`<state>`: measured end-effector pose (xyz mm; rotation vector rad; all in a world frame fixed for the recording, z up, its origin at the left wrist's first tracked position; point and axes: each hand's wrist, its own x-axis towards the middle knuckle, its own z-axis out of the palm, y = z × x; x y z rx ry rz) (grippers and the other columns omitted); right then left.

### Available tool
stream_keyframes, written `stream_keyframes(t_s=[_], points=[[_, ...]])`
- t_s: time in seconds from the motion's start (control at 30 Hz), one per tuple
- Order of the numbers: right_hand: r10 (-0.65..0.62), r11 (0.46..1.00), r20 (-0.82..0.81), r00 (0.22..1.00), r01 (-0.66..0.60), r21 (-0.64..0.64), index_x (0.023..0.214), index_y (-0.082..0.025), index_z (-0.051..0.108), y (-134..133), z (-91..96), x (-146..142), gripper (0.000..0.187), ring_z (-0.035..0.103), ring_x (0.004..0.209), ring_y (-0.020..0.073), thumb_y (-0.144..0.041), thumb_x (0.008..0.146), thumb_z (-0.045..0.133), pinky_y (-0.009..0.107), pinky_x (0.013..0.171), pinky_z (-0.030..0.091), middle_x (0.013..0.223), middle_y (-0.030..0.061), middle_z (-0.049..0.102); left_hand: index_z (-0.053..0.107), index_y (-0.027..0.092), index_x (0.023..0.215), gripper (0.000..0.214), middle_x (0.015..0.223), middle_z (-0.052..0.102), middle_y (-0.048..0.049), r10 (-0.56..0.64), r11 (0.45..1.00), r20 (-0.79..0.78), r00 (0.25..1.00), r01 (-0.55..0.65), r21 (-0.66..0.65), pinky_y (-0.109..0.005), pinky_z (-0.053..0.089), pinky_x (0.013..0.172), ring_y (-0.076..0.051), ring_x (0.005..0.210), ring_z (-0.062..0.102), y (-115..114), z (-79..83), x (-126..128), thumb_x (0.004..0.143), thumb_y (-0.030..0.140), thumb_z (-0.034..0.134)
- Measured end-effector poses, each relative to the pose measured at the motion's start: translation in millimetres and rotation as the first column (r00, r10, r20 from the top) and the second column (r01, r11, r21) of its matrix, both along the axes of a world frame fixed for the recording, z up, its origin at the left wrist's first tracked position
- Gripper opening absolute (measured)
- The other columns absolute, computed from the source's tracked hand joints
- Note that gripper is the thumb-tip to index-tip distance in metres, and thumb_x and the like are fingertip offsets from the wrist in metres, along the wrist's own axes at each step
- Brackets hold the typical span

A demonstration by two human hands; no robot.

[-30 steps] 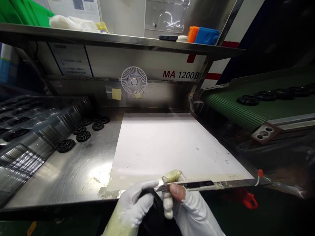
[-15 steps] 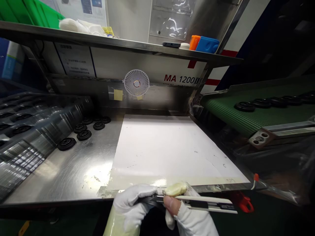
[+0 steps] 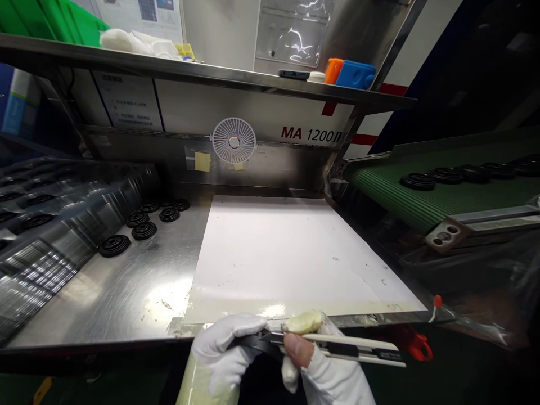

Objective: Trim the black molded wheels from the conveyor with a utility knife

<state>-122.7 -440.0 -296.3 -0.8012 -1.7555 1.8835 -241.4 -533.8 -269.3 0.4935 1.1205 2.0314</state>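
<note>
At the bench's front edge, my gloved left hand [image 3: 225,351] is closed on a black ribbed round part [image 3: 254,342], much of it hidden by the fingers. My right hand [image 3: 323,357], in a white glove with the thumb bare, grips a white utility knife [image 3: 358,347]. The knife points left, its blade [image 3: 266,337] at the black part; whether it touches cannot be told. A yellowish fingertip cover sits on the right forefinger.
A white sheet [image 3: 291,253] lies on the metal bench [image 3: 139,292]. Several black round parts [image 3: 144,230] sit left of it, beside stacked clear trays [image 3: 54,253]. A green conveyor [image 3: 388,197] carries more at right. A small fan [image 3: 233,140] hangs below the shelf [image 3: 236,80].
The knife and my right thumb have shifted very slightly against the black part. My left hand keeps its grip, and the view has moved a little.
</note>
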Motion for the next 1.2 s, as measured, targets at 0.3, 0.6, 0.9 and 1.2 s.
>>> stream_keyframes(t_s=[0.3, 0.6, 0.9, 1.2], points=[[-0.008, 0.999, 0.000, 1.000, 0.008, 0.039, 0.066, -0.025, 0.068, -8, 7.6, 5, 0.016, 0.063, 0.078, 0.0240, -0.040, 0.072, 0.066, 0.035, 0.075, 0.051, 0.067, 0.0030, 0.068, 0.074, 0.022, 0.070, 0.016, 0.073, 0.071, -0.0022, 0.023, 0.999, -0.069, 0.997, -0.025, -0.024, -0.024, 0.054, 0.069, -0.019, 0.072, 0.066, 1, -4.1, 0, 0.057, 0.012, 0.076], [0.034, 0.999, 0.002, 0.999, -0.034, 0.017, 0.069, -0.025, 0.065, -11, 18.0, 3, 0.018, 0.063, 0.079, 0.0195, -0.038, 0.081, 0.061, 0.034, 0.079, 0.050, 0.073, 0.0000, 0.068, 0.074, 0.023, 0.074, 0.017, 0.078, 0.071, -0.0016, -0.044, 0.999, -0.017, 0.999, 0.043, -0.016, -0.024, 0.053, 0.073, -0.020, 0.078, 0.065, -2, -6.6, -3, 0.058, 0.020, 0.077], [0.186, 0.980, 0.045, 0.982, -0.182, -0.086, 0.104, -0.017, 0.057, 8, 40.3, 11, 0.023, 0.059, 0.083, 0.0156, -0.033, 0.090, 0.051, 0.032, 0.071, 0.051, 0.102, 0.0039, 0.059, 0.074, 0.020, 0.065, 0.009, 0.072, 0.070, -0.0070, -0.267, 0.962, 0.010, 0.964, 0.267, -0.055, -0.033, 0.052, 0.067, -0.024, 0.070, 0.065, 5, -7.9, -5, 0.056, 0.019, 0.077], [0.188, 0.942, 0.016, 0.982, -0.176, -0.287, 0.061, -0.012, 0.059, 10, 60.1, -3, 0.027, 0.046, 0.043, 0.0073, -0.034, 0.062, 0.075, 0.019, 0.041, 0.035, 0.053, -0.0023, 0.053, 0.073, 0.020, 0.063, 0.019, 0.067, 0.067, -0.0087, -0.332, 0.942, 0.120, 0.936, 0.335, -0.009, -0.041, 0.050, 0.071, -0.027, 0.070, 0.064, 7, -12.3, 1, 0.054, 0.035, 0.078]])
